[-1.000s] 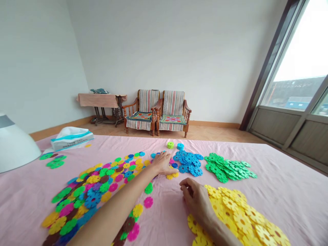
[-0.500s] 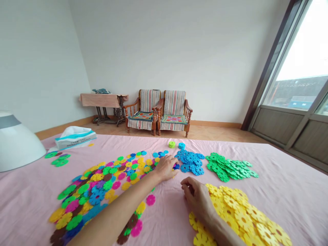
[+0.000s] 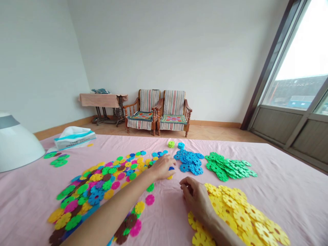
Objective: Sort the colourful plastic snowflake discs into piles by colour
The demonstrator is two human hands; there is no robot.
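My left hand [image 3: 163, 166] reaches over the right end of the mixed pile of flower-shaped plastic discs [image 3: 107, 177], its fingers stretched out and somewhat apart. Just under its fingertips lie a dark blue disc [image 3: 171, 168] and a yellow disc [image 3: 170, 177] on the cloth. My right hand [image 3: 196, 196] rests at the left edge of the yellow discs [image 3: 241, 218], with its fingers curled in towards the thumb. Whatever may be inside those fingers is hidden. Beyond the hands lie a heap of blue discs [image 3: 190, 161] and a heap of green discs [image 3: 228, 166].
A small light-green stack [image 3: 171, 144] and a blue stack [image 3: 181, 146] stand near the far edge of the pink cloth [image 3: 282, 177]. At the left are a tissue box [image 3: 74, 138], a few loose green discs [image 3: 59, 161] and a white, rounded object [image 3: 19, 147].
My left hand has shifted slightly left, and more of the dark blue and yellow discs shows beside its fingertips. My right hand has stayed almost still.
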